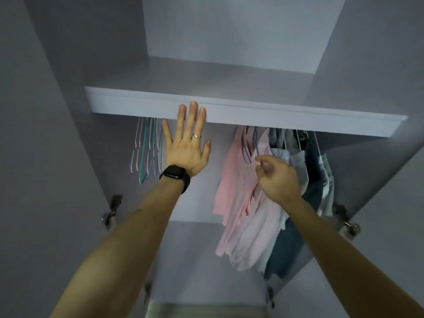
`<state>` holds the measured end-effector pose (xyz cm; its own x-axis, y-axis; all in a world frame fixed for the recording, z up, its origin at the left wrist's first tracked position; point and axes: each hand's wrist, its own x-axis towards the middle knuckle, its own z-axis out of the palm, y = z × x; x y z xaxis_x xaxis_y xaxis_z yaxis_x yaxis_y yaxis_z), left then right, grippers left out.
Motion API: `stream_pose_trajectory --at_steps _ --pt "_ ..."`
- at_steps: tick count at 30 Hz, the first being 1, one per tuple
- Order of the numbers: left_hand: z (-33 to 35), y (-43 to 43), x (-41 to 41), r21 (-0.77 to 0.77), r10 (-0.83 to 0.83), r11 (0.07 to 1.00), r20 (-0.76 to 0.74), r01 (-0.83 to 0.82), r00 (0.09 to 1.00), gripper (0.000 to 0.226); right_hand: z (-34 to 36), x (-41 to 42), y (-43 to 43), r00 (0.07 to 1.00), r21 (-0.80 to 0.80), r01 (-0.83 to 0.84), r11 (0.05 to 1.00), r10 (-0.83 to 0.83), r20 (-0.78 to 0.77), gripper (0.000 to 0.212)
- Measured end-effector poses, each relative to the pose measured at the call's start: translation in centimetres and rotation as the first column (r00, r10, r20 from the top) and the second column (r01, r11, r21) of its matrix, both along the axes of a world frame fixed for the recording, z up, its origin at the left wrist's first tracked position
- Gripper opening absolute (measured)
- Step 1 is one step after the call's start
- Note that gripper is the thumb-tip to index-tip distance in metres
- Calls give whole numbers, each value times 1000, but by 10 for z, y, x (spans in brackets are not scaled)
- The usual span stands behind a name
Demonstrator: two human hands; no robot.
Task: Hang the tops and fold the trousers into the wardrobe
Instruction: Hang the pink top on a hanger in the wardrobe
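Note:
I look up into an open wardrobe. My left hand is spread flat, its fingertips touching the front edge of the white shelf. My right hand has curled fingers and pinches at the collar of a pale pink striped shirt hanging on a blue hanger. A second pink top hangs just left of it. Grey and dark blue garments hang further right. Several bare hangers hang under the shelf, left of my left hand.
The wardrobe's side walls and open doors close in on both sides, with metal hinges at the left and right. An upper compartment lies above the shelf. The rail between the bare hangers and the clothes holds nothing.

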<state>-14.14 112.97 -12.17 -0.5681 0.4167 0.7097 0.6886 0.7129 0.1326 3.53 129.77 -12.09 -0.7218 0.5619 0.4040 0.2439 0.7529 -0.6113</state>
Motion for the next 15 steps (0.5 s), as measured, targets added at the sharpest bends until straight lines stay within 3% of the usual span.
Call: stream_pose_trajectory --at_steps 3,8,15 --pt "2 -4 35 12 -29 1000 189 27 982 89 -7 46 -20 992 119 -55 991 68 -109 26" --pt "-35 -9 109 193 -176 976 411 103 895 79 -33 103 -31 990 111 -63 992 77 -118 27" --pt "-138 -1 193 38 -202 975 569 220 797 71 -97 163 -14 998 87 -54 995 51 43 28"
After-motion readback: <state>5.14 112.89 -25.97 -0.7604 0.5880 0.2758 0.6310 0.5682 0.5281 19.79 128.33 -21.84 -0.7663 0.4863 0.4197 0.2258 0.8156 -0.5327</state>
